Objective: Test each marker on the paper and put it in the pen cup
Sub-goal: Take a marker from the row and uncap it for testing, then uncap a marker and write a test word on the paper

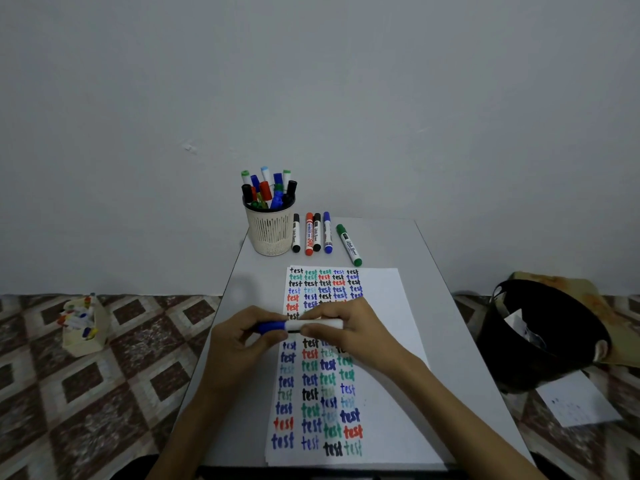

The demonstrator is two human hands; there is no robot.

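Both hands hold one blue marker (298, 326) over the paper (377, 341) — left hand (239, 337) gripping the cap, right hand (349, 327) pinching the barrel. Pen cup (270, 233) is stuffed with markers, and the black bin (540, 337) holds paper scraps.

The paper (381, 306) bears "test" written many times in several colours.

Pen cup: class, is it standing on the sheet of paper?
No, the pen cup stands on the bare table, beyond the far edge of the paper.
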